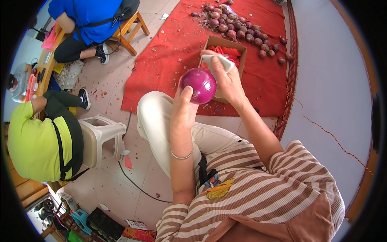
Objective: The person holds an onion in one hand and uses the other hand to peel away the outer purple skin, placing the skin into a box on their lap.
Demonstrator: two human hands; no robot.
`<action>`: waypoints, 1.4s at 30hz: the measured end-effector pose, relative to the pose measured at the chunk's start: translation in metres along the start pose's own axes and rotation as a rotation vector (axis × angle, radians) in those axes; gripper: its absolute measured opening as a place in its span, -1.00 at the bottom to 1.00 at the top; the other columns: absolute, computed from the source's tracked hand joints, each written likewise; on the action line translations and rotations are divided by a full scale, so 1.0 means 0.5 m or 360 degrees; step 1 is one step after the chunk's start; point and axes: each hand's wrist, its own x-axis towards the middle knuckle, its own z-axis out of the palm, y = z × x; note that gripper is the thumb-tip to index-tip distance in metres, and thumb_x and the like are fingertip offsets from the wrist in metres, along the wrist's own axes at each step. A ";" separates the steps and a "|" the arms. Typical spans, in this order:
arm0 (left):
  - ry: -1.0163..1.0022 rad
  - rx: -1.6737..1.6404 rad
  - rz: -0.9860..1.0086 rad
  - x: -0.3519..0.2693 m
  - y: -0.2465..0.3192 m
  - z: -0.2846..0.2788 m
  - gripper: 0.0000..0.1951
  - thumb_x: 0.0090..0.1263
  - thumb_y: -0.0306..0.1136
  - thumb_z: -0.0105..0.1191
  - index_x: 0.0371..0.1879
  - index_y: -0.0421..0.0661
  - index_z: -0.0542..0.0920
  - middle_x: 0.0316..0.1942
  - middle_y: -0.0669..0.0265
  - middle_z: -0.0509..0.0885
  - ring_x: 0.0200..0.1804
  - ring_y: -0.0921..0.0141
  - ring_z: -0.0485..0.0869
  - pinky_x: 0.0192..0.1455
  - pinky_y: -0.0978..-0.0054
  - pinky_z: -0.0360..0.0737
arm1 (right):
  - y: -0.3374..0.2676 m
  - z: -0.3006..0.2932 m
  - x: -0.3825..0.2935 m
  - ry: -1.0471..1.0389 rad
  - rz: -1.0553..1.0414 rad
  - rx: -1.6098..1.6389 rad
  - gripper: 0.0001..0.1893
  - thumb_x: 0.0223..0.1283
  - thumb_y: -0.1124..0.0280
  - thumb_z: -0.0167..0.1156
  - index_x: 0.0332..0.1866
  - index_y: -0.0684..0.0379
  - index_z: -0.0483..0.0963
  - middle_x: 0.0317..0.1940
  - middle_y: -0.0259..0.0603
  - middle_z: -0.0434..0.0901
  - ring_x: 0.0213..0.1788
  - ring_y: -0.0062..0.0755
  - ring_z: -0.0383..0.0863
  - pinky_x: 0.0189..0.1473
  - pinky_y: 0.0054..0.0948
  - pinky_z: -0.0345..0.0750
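Observation:
My left hand (pixel 185 106) holds a peeled, glossy purple onion (pixel 198 86), its thumb pressed on the near side. Just right of the onion, my right hand (pixel 225 78) grips a folded white cloth (pixel 222 62) between thumb and fingers. Beneath both hands stands an open cardboard box (pixel 244 51) with red mesh material (pixel 231 52) inside. Unpeeled red onions (pixel 232 24) lie in a loose heap beyond the box, on a red cloth (pixel 157 69) spread over the floor.
At the left, two people sit at a wooden table (pixel 50 65), one on a wooden stool (pixel 131 33), the other on a white plastic stool (pixel 99 136). A black cable (pixel 136 185) crosses the tiled floor. Twisted wire (pixel 328 135) lies at the right. Crates and boxes (pixel 105 222) stand at lower left.

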 end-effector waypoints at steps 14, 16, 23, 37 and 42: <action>-0.0025 0.0068 -0.0112 0.010 -0.007 0.007 -0.32 0.34 -0.04 0.14 0.30 -0.18 0.23 0.21 0.19 0.42 0.27 0.27 0.43 0.32 0.22 0.41 | 0.002 -0.004 -0.001 0.0064 -0.0152 0.0144 -0.58 0.45 0.14 -0.07 0.11 0.27 0.50 0.02 -0.12 0.58 0.06 -0.34 0.55 0.13 -0.41 0.46; -0.0070 -0.0060 -0.0047 0.014 -0.012 -0.003 -0.30 0.31 -0.11 0.19 0.33 -0.15 0.19 0.21 0.20 0.38 0.24 0.30 0.44 0.27 0.23 0.46 | 0.000 0.000 -0.004 -0.0140 -0.0621 -0.0253 -0.62 0.41 0.17 -0.02 0.12 0.21 0.50 0.12 -0.08 0.52 0.21 -0.18 0.46 0.26 -0.31 0.37; 0.0043 0.0113 -0.0022 0.016 -0.012 0.003 -0.28 0.27 -0.20 0.25 0.33 -0.15 0.17 0.21 0.17 0.35 0.25 0.32 0.41 0.27 0.22 0.45 | 0.039 0.004 0.015 -0.0213 0.0227 0.0368 -0.53 0.49 0.09 -0.14 0.06 0.29 0.52 -0.11 -0.19 0.64 -0.05 -0.49 0.58 0.04 -0.48 0.49; 0.0099 0.0207 -0.0125 0.024 -0.029 -0.003 -0.34 0.27 -0.30 0.12 0.35 -0.13 0.19 0.24 0.19 0.35 0.28 0.26 0.38 0.28 0.16 0.41 | 0.074 -0.015 0.025 -0.0219 0.0301 0.0310 -0.54 0.47 0.08 -0.12 -0.01 0.29 0.55 -0.20 -0.20 0.66 -0.09 -0.42 0.62 -0.01 -0.42 0.52; -0.0046 -0.0087 -0.0215 0.016 -0.023 0.001 -0.40 0.26 -0.29 0.16 0.28 -0.10 0.28 0.19 0.20 0.40 0.21 0.29 0.45 0.24 0.17 0.48 | 0.087 -0.011 0.005 0.0292 0.0405 0.0554 -0.52 0.46 0.04 -0.12 0.06 0.27 0.53 -0.14 -0.21 0.65 -0.16 -0.51 0.59 -0.06 -0.50 0.52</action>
